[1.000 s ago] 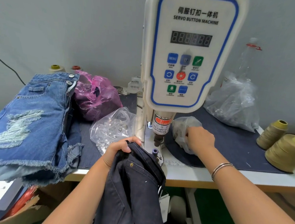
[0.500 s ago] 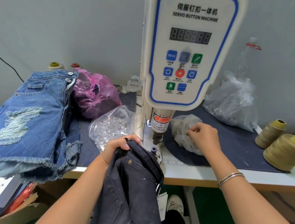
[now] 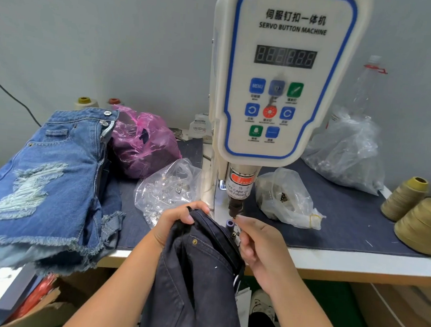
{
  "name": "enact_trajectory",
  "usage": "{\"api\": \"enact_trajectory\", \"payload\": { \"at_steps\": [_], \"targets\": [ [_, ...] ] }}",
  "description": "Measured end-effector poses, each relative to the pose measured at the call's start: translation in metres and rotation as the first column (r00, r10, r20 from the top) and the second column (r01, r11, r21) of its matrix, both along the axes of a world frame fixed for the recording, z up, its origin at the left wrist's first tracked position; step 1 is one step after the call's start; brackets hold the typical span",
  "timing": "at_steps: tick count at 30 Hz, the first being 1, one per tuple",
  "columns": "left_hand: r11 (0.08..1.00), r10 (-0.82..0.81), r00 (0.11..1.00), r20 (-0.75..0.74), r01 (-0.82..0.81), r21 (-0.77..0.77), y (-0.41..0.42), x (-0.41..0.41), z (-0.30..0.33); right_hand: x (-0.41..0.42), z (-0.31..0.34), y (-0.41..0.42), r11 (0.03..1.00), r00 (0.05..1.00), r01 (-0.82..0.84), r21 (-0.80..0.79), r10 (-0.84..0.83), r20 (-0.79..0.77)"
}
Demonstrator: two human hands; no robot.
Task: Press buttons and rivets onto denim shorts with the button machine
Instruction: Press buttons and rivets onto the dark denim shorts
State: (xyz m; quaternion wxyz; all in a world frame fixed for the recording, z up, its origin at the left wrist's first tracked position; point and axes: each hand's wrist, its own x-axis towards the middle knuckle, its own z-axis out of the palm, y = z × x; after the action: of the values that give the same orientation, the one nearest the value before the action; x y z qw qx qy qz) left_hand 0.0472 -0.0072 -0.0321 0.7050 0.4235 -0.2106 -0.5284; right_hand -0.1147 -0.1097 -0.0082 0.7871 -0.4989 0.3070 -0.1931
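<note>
The white servo button machine (image 3: 287, 91) stands at the table's middle, its punch (image 3: 235, 208) hanging over a small purple lower die (image 3: 229, 223). My left hand (image 3: 176, 224) grips the bunched top edge of dark denim shorts (image 3: 200, 278), which hang off the table's front edge just left of the die. A brass rivet shows on their front. My right hand (image 3: 259, 246) is at the die. Its thumb and fingertips pinch something tiny that I cannot make out.
A stack of blue ripped denim shorts (image 3: 46, 175) lies at the left. Around the machine lie a pink bag (image 3: 143, 144), a clear bag of fasteners (image 3: 168, 188), a small parts bag (image 3: 286, 197) and a large clear bag (image 3: 349, 153). Thread cones (image 3: 421, 223) stand at the right.
My right hand has left the small parts bag on the right and moved left and forward to the lower die. My left hand still holds the dark shorts in the same place.
</note>
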Motion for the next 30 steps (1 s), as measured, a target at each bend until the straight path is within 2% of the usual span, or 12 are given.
{"api": "enact_trajectory", "payload": {
  "at_steps": [12,19,24,30],
  "targets": [
    [1.0,-0.007,1.0,-0.025,0.007,-0.008,-0.0011,0.0012,-0.0013,0.0047,-0.002,-0.0004,0.988,0.998,-0.059,0.144,0.056,0.028],
    [1.0,-0.007,1.0,-0.013,0.007,-0.001,-0.0007,0.0001,-0.0006,0.0061,-0.0011,0.0038,0.919,0.994,-0.073,0.388,0.037,0.099],
    [1.0,-0.002,1.0,-0.011,0.002,-0.003,-0.0008,-0.0006,0.0004,0.0085,0.0003,0.0042,0.904,0.996,-0.035,0.425,-0.001,0.084],
    [1.0,-0.006,1.0,-0.003,0.006,0.001,-0.0008,0.0,0.0006,0.0067,0.0017,0.0064,0.851,0.987,-0.068,0.52,-0.019,0.16]
  ]
}}
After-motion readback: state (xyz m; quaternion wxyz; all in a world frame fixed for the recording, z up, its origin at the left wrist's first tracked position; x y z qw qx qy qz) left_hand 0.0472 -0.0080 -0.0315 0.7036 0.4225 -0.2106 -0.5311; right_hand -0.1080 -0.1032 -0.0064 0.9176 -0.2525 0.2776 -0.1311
